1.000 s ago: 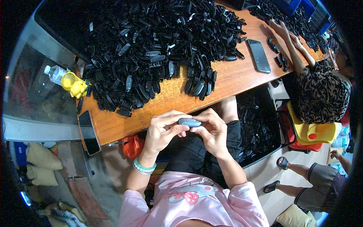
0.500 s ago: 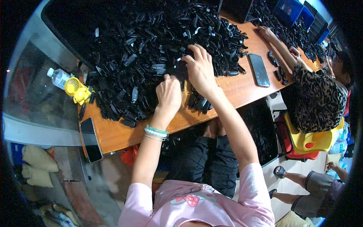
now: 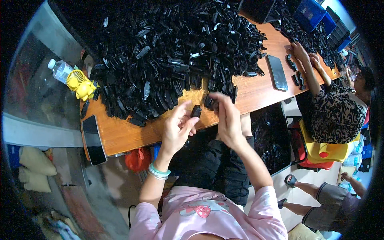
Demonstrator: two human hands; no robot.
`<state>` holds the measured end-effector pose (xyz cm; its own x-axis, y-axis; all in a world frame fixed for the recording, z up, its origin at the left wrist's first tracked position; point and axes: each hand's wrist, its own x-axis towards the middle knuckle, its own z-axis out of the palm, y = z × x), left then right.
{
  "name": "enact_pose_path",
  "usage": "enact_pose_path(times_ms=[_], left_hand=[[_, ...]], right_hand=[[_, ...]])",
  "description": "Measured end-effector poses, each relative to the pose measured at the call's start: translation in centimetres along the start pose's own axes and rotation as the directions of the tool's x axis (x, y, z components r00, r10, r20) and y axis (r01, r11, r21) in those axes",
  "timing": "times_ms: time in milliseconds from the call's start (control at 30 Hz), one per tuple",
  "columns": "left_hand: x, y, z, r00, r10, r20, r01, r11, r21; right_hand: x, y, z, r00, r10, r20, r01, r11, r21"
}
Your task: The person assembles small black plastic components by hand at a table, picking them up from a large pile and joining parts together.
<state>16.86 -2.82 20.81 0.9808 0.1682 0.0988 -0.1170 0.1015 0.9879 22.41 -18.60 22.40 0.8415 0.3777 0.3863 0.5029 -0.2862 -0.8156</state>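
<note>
Between the thumb and fingers of my left hand (image 3: 178, 128) is a small black plastic part (image 3: 196, 111), held upright near the table's front edge. My right hand (image 3: 229, 122) is just to its right, fingers pointing left beside a few black pieces on the tabletop. Its fingertips are smeared by motion, so I cannot make out whether they grip anything. Beyond both hands spreads a large heap of similar black plastic parts (image 3: 160, 56), some with glossy faces.
A phone (image 3: 277, 73) lies right of the heap, another phone (image 3: 94, 140) on the table's left corner. A yellow fan (image 3: 82, 86) and clear bottle (image 3: 60, 71) stand at left. A co-worker's hand (image 3: 299, 53) works along the wooden table (image 3: 256, 90), near blue crates (image 3: 308, 14).
Both hands have drawn back from the heap toward me. My left hand now shows a black part between its fingers. Bare wood shows where the hands were, and the co-worker's arm has shifted.
</note>
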Motion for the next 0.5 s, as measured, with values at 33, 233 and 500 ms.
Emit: enact_pose_path(times_ms=[33,233,500], left_hand=[[-0.6,0.3,-0.3,1.0,-0.003,-0.002,0.003,1.0,0.0],[-2.5,1.4,-0.4,0.99,0.069,0.119,-0.083,0.99,0.118],[-2.3,3.4,0.3,0.925,0.321,0.203,-0.379,0.817,0.434]], right_hand=[[-0.9,-0.8,-0.1,0.994,0.105,0.042,-0.11,0.984,0.139],[-3.8,-2.1,-0.6,0.911,0.307,0.275,-0.404,0.795,0.452],[-4.7,-1.6,-0.5,0.984,-0.164,0.072,0.163,0.986,0.013]])
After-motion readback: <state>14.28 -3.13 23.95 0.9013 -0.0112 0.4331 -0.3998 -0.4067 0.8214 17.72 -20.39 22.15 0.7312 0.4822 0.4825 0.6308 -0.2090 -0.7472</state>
